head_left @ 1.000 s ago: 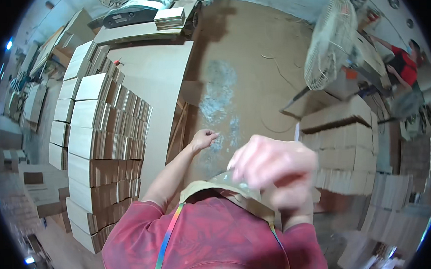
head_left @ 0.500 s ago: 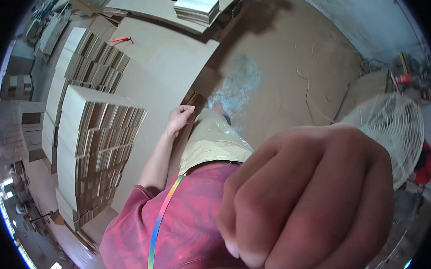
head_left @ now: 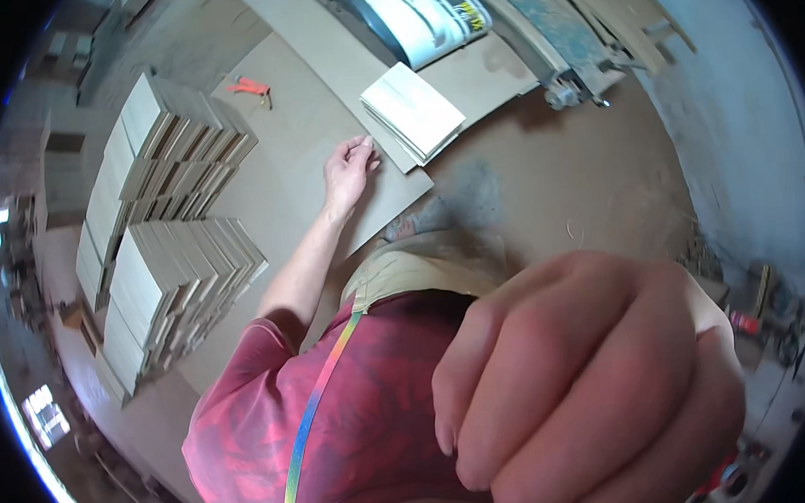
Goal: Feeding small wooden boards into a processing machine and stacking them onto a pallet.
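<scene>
My left hand is reached forward over a large flat brown board. Its fingers are loosely bent and a little apart, with nothing visible in them. Just to its right lies a small stack of pale wooden panels, and I see a gap between hand and stack. Very close and large at the lower right is my right hand. Its fingers are curled into the palm, and whatever they may hold is hidden behind the knuckles.
Tall stacks of pale wooden panels stand on the left of the board. An orange-handled tool lies near its far side. A white rounded object with printing rests beyond the small stack. Machine metalwork is at the far right, by a wall.
My view has shifted toward the far table. My left hand has moved forward toward the small panel stack, its fingers loosening. The right hand stays raised and curled close by.
</scene>
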